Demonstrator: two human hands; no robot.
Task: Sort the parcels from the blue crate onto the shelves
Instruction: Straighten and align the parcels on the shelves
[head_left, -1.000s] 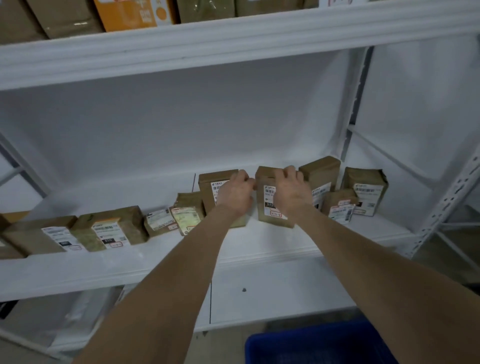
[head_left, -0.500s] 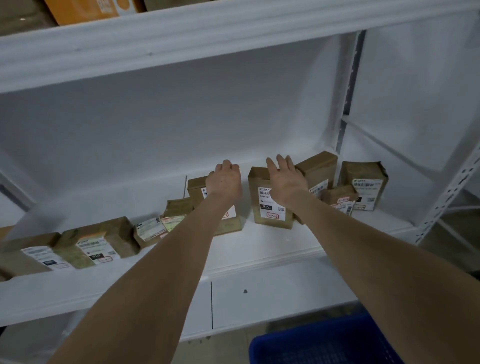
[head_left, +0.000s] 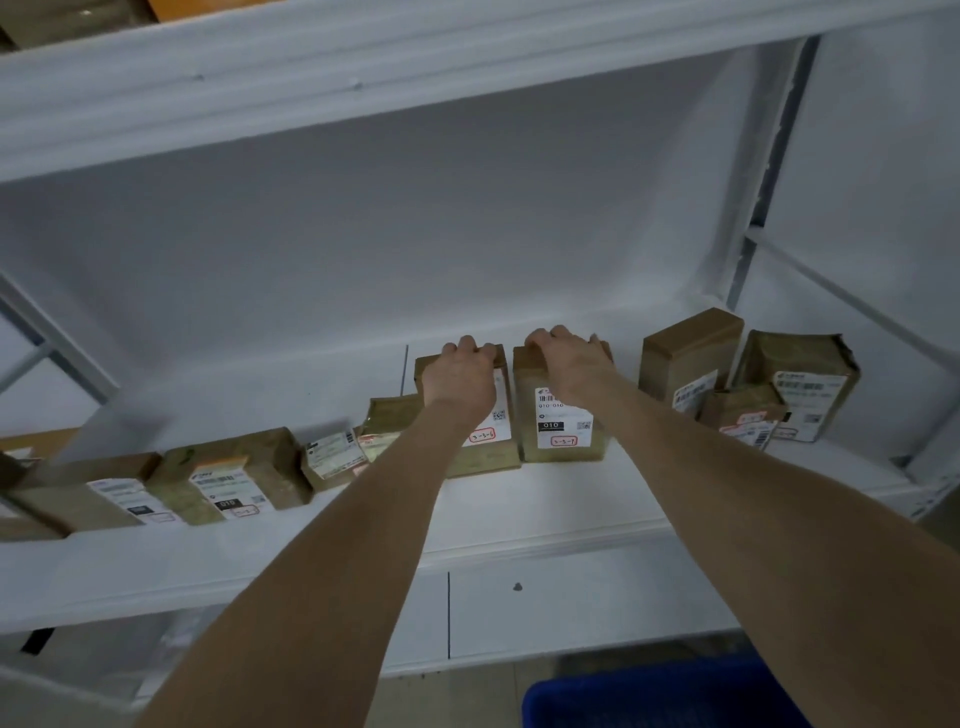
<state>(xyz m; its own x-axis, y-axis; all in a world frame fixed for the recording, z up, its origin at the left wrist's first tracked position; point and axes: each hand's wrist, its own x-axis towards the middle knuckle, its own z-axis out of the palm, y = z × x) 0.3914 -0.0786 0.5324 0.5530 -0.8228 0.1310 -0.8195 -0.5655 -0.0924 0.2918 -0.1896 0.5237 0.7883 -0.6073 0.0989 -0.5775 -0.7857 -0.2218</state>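
Observation:
Two brown parcels stand side by side on the white shelf (head_left: 519, 509). My left hand (head_left: 460, 376) grips the top of the left parcel (head_left: 491, 457), which bears a label reading 3-3-6. My right hand (head_left: 569, 364) curls over the top of the right parcel (head_left: 563, 436), labelled 3-3-7. The fingers of both hands hook over the parcels' far top edges. A corner of the blue crate (head_left: 660, 696) shows at the bottom, below the shelf.
Further brown parcels line the same shelf: a group of three at the right (head_left: 748, 384) and several lying at the left (head_left: 228, 478). A small padded packet (head_left: 387, 421) leans beside the left parcel. An upper shelf board (head_left: 363, 78) runs overhead. Metal uprights (head_left: 763, 176) stand right.
My hands went from flat and raised above the parcels to curled over their tops. Both parcels now sit further back on the shelf, apart from the right group.

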